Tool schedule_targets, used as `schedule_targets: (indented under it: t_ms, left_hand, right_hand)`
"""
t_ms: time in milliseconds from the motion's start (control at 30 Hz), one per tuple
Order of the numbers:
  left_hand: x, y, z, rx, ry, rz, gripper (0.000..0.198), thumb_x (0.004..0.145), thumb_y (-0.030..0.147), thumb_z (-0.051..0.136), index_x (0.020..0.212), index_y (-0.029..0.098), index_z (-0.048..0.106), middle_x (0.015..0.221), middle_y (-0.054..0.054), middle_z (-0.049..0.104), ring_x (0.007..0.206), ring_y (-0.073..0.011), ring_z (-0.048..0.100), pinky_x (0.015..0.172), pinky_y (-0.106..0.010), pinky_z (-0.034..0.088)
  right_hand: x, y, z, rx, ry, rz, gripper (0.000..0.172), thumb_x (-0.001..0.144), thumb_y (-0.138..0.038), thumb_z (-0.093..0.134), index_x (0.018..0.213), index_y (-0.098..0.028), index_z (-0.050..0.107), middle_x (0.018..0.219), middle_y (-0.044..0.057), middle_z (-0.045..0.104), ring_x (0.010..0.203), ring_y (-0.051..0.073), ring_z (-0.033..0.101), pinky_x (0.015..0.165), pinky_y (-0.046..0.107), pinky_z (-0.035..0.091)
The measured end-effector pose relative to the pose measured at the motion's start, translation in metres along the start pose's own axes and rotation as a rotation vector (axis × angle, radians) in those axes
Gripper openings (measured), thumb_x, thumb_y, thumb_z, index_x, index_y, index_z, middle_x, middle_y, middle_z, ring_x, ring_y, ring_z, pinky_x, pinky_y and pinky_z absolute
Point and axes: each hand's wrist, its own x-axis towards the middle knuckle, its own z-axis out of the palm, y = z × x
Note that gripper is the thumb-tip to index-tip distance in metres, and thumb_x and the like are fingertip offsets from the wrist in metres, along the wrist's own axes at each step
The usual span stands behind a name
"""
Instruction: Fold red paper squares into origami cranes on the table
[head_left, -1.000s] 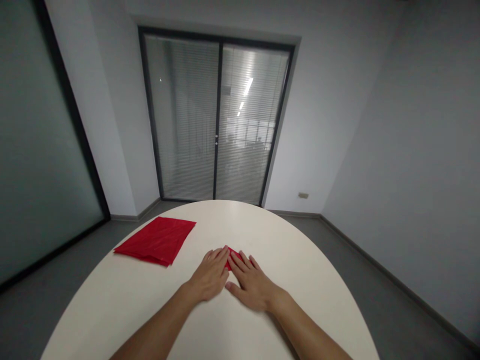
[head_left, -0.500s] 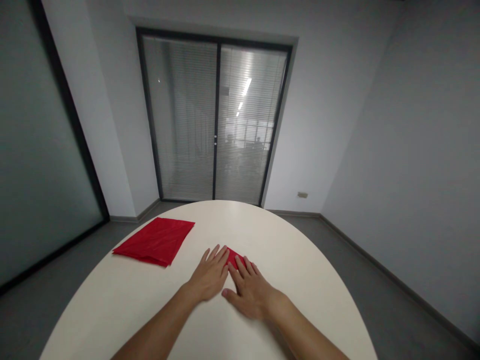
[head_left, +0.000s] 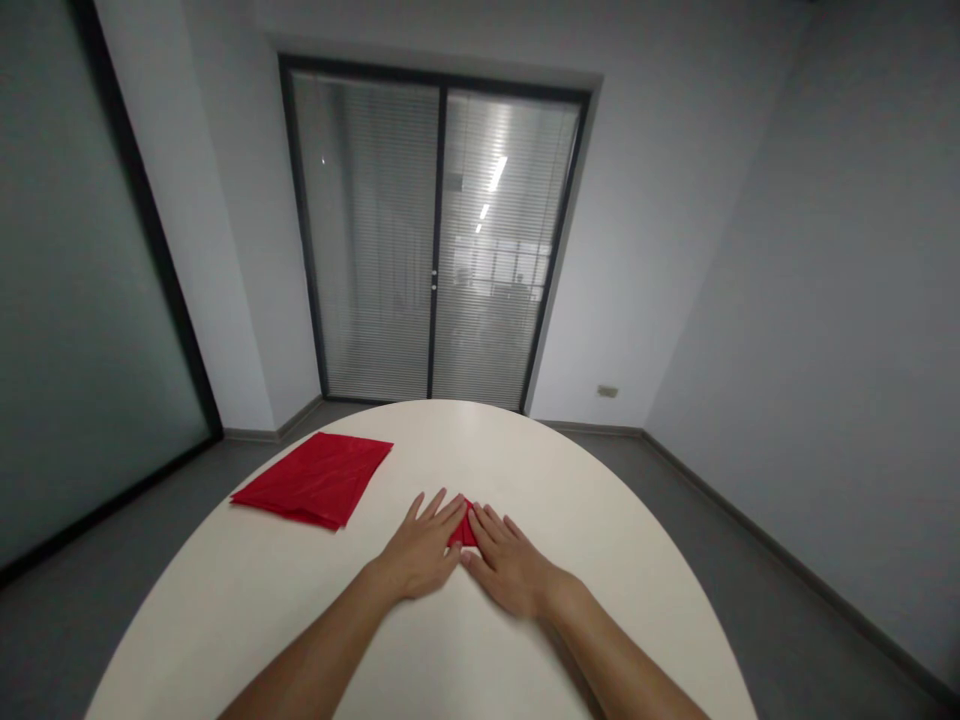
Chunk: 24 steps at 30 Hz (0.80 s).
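A small folded red piece [head_left: 464,530] lies on the round cream table [head_left: 555,480], partly covered by both hands. My left hand [head_left: 425,545] rests palm down with fingers spread, its fingertips over the piece's left part. From the right, my right hand [head_left: 508,562] lies flat with its fingertips on the piece's right side. The thumbs are near each other below it. A larger red folded sheet or stack [head_left: 319,480] lies on the table's left side, touched by neither hand.
Beyond the table stands a dark-framed glass door [head_left: 435,240] with blinds. A frosted glass panel [head_left: 82,300] is at the left. White walls and a small wall socket [head_left: 607,391] are at the right.
My right hand has shifted slightly up and turned, its fingers now closer together. More of the small piece's lower part shows between the hands. My left hand has moved only a little.
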Motion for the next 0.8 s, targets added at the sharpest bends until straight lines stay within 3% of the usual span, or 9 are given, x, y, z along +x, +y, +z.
schedule_targets:
  t_ms: [133,233,333,433,533,800]
  left_hand:
    - [-0.003,-0.003,-0.002,-0.016,0.017,0.011,0.066,0.092,0.037,0.043,0.155,0.022,0.028,0.162,-0.004,0.026,0.152,-0.0279,0.014,0.123,-0.053,0.008]
    - [-0.004,-0.006,-0.003,-0.032,0.081,0.048,0.063,0.091,0.033,0.046,0.152,0.022,0.034,0.159,-0.006,0.034,0.149,-0.0277,0.025,0.122,-0.051,0.014]
    - [-0.005,-0.005,-0.004,-0.047,0.177,0.096,0.055,0.091,0.031,0.049,0.145,0.021,0.046,0.151,-0.008,0.047,0.139,-0.0275,0.04,0.119,-0.048,0.024]
    - [-0.006,-0.002,-0.006,-0.088,0.246,0.14,0.048,0.089,0.028,0.054,0.136,0.023,0.054,0.139,-0.007,0.059,0.125,-0.0257,0.051,0.113,-0.043,0.035]
    - [-0.005,0.0,-0.007,-0.136,0.281,0.149,0.049,0.088,0.025,0.056,0.136,0.025,0.053,0.135,-0.006,0.061,0.119,-0.0252,0.053,0.108,-0.042,0.04]
    - [-0.004,-0.007,-0.001,-0.24,0.297,0.151,0.044,0.084,0.018,0.055,0.128,0.024,0.06,0.123,-0.007,0.066,0.114,-0.0239,0.057,0.104,-0.038,0.044]
  right_hand:
    - [-0.002,-0.001,0.0,-0.052,-0.022,0.018,0.075,0.1,-0.06,0.015,0.158,-0.014,0.005,0.164,0.009,-0.003,0.152,0.026,-0.005,0.123,0.049,-0.001]
    - [-0.002,0.003,0.0,-0.079,0.028,-0.017,0.071,0.101,-0.055,0.021,0.158,-0.013,0.011,0.165,0.011,0.005,0.153,0.028,0.001,0.123,0.05,0.002]
    - [0.0,0.007,-0.002,-0.105,0.139,-0.106,0.066,0.101,-0.05,0.032,0.156,-0.013,0.026,0.163,0.013,0.022,0.151,0.03,0.014,0.121,0.05,0.011]
    - [0.0,0.008,-0.007,-0.119,0.255,-0.178,0.054,0.099,-0.043,0.04,0.147,-0.017,0.045,0.152,0.012,0.044,0.139,0.03,0.036,0.115,0.046,0.027]
    - [-0.001,0.008,-0.011,-0.12,0.298,-0.205,0.047,0.098,-0.039,0.044,0.14,-0.021,0.052,0.143,0.01,0.055,0.122,0.028,0.048,0.105,0.042,0.036]
    - [0.001,0.016,-0.011,-0.096,0.323,-0.252,0.038,0.099,-0.034,0.045,0.13,-0.021,0.062,0.133,0.008,0.063,0.109,0.025,0.055,0.098,0.037,0.039]
